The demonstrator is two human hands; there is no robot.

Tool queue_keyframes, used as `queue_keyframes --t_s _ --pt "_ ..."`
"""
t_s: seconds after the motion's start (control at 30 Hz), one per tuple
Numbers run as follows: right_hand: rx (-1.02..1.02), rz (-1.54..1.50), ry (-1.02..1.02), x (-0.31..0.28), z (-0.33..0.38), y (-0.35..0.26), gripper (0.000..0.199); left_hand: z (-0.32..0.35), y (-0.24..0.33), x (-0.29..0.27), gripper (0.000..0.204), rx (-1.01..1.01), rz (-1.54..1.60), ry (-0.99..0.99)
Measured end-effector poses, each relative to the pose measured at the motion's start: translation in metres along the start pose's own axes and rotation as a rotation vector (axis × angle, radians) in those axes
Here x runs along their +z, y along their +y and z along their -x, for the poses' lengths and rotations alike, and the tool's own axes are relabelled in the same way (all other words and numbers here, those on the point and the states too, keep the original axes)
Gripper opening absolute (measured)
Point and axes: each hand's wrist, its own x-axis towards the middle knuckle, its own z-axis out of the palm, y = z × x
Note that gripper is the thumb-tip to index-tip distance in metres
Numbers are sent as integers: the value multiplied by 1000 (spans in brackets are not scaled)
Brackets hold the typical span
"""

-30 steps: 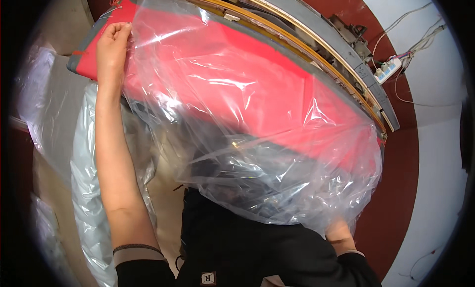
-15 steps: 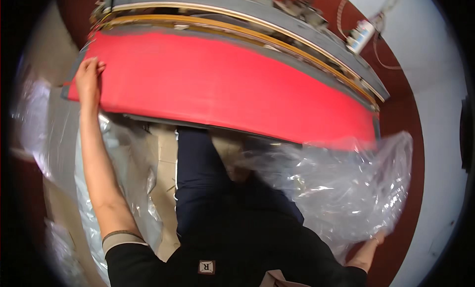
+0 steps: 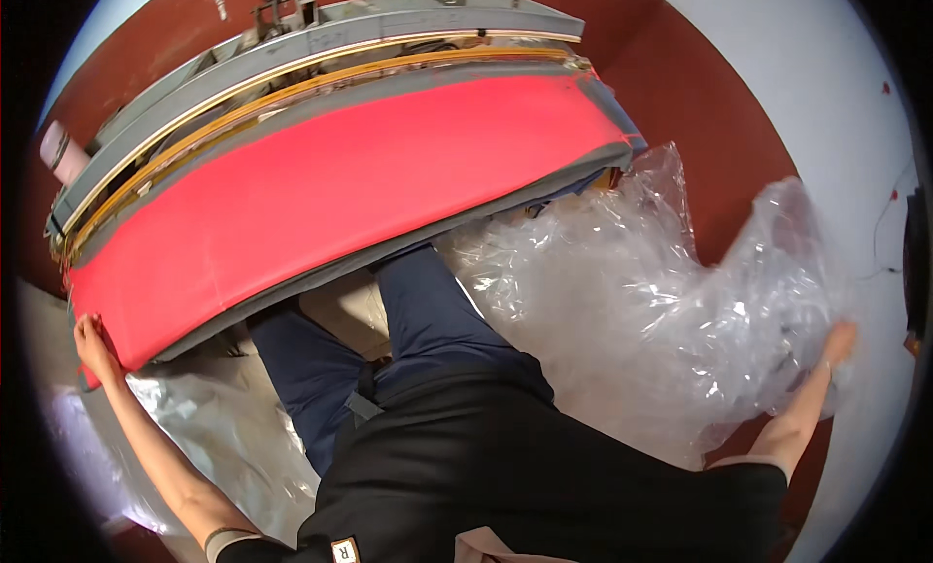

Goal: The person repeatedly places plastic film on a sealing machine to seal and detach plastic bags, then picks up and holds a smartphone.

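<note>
A long table covered in red cloth [image 3: 360, 174] with a dark grey edge stretches in front of me. My left hand [image 3: 94, 344] rests at its near left corner, fingers curled; what they hold, if anything, is too small to make out. Far out to the right, my right hand [image 3: 841, 341], somewhat blurred, is closed on a clear plastic sheet [image 3: 622, 310]. The sheet hangs crumpled and glossy from that hand across to the table's right end, its near part spread beside my legs.
Behind the red cloth run an orange-yellow rail [image 3: 321, 82] and a grey metal beam [image 3: 389, 24] with a clamp-like fitting. A pink roll [image 3: 64, 153] stands at the far left. More clear plastic [image 3: 214, 427] lies below the left corner. A red-brown and pale blue wall rises to the right.
My view has turned to the right, so the table now slants down to the left. My right hand has moved outward and away from me, spreading the plastic sheet wider. My left hand stays near the left end.
</note>
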Motion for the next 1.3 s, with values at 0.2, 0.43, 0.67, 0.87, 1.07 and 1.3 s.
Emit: queue_keyframes --t_s 0.2,0.43,0.67,0.87,1.07,1.3 --pt "-247 -109 133 3 67 -204 36 5 -3 -10 16 9 -41 -24" --pt "-489 -102 -1044 117 250 -273 58 57 38 -18 18 -84 101 -41" --pt "-465 -2 -1420 193 373 -225 48 168 52 -90 18 -93 -406 113" --pt "-267 -71 -1097 170 287 -262 40 196 -9 -162 7 -270 -477 653" --pt "-403 -318 -735 125 172 -368 33 168 -28 -108 39 76 -940 296" --pt "-1062 -749 -348 -85 208 -640 27 181 -3 -68 58 86 -1360 -72"
